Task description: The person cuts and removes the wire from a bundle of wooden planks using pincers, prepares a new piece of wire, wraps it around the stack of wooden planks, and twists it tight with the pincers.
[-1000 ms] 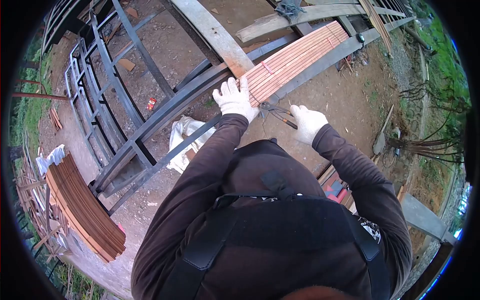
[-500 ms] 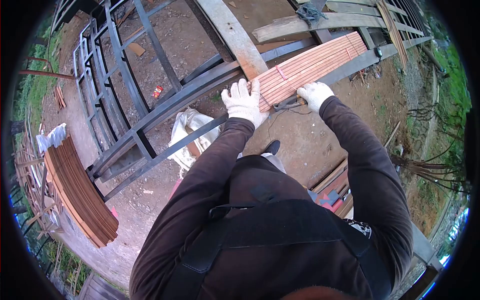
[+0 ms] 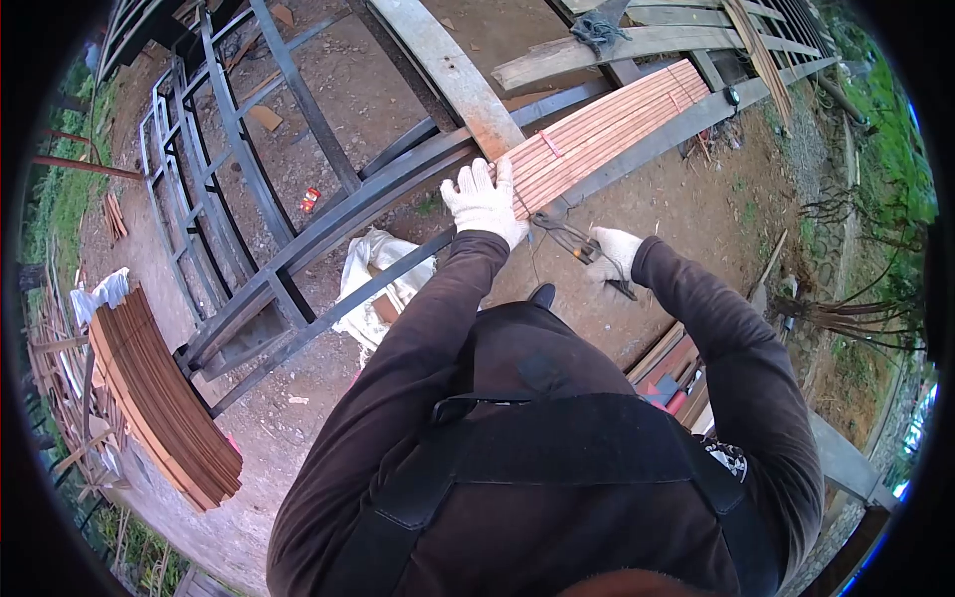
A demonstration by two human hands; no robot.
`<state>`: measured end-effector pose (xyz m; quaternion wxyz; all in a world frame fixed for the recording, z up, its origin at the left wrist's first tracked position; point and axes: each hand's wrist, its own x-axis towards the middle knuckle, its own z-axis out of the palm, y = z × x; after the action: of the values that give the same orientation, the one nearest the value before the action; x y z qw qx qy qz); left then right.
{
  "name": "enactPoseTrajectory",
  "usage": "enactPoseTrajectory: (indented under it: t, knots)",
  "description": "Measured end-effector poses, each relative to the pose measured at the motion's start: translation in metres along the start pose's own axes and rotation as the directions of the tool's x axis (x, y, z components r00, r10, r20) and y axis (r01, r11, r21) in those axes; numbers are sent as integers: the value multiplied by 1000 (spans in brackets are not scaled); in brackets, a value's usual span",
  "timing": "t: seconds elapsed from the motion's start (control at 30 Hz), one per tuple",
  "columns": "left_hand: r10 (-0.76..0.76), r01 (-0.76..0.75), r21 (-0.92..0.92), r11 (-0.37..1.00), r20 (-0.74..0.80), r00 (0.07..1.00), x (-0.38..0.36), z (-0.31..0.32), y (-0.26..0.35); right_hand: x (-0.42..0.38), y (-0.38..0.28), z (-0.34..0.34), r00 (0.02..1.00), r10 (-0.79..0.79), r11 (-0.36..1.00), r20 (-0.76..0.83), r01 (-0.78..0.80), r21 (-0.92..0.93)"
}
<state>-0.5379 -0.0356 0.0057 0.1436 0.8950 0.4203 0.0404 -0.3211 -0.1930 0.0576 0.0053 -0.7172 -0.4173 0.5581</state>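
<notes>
A bundle of reddish wooden strips [image 3: 615, 127], bound with pink ties, lies across dark metal beams. My left hand [image 3: 484, 204], in a white knit glove, rests against the bundle's near end with its fingers spread. My right hand [image 3: 614, 255], gloved the same way, is closed round a dark tool with an orange spot [image 3: 581, 255], to the right of that end and apart from the strips. The tool's exact kind is partly hidden by the glove. Thin dark wires [image 3: 553, 228] run between it and the bundle's end.
A grey metal frame [image 3: 249, 164] stretches away at the left. A second stack of brown strips [image 3: 164, 398] lies lower left. A white sack [image 3: 396, 267] sits under the beam. A weathered plank [image 3: 617, 50] and a rusty metal beam [image 3: 453, 70] lie beyond.
My right hand has moved down and away from the bundle's edge, drawing the dark tool with it. More wire shows between hand and bundle. My left hand stays at the bundle's end.
</notes>
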Motion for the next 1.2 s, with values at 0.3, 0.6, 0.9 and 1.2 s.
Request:
enactPoseTrajectory:
  t: [0.3, 0.6, 0.9, 1.2]
  knots:
    - [-22, 22, -27, 999, -11, 1000, 3, -1, 1, -31, -75, -40, 825, -514, 227, -236, -135, -965]
    - [-20, 19, -29, 999, -35, 999, 2, 4, 2, 60, -20, -100, 859, -510, 267, -50, 103, -958]
    - [-15, 15, 13, 1000, -17, 1000, 0, 2, 2, -2, -8, -21, 910, 181, 818, 373, -350, 457]
    - [-15, 15, 13, 1000, -21, 1000, 1, 1, 1, -39, -43, -3, 984, 166, 962, -59, -175, -211]
